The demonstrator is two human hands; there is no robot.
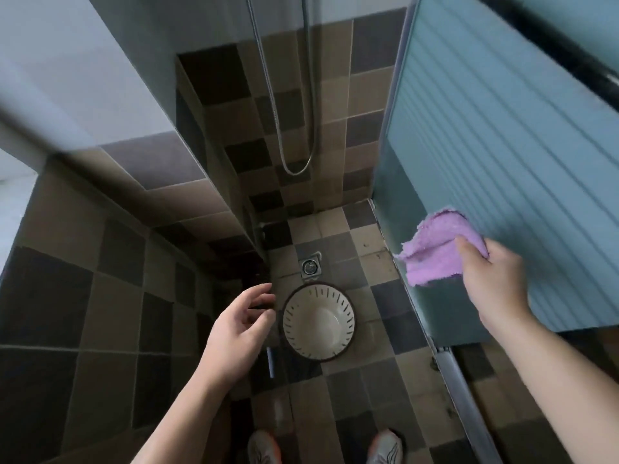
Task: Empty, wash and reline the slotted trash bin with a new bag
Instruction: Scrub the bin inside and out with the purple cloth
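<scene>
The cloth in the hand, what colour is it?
Purple, a fluffy cloth held in the right hand, head view.

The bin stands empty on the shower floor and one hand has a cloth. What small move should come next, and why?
Probably bring the right hand with the purple cloth down to the slotted bin and steady its rim with the free left hand. The bin stands upright and unlined beside the floor drain, and the cloth is held well above it.

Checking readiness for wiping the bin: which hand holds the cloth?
The right hand grips the fluffy purple cloth; the left hand is empty.
</scene>
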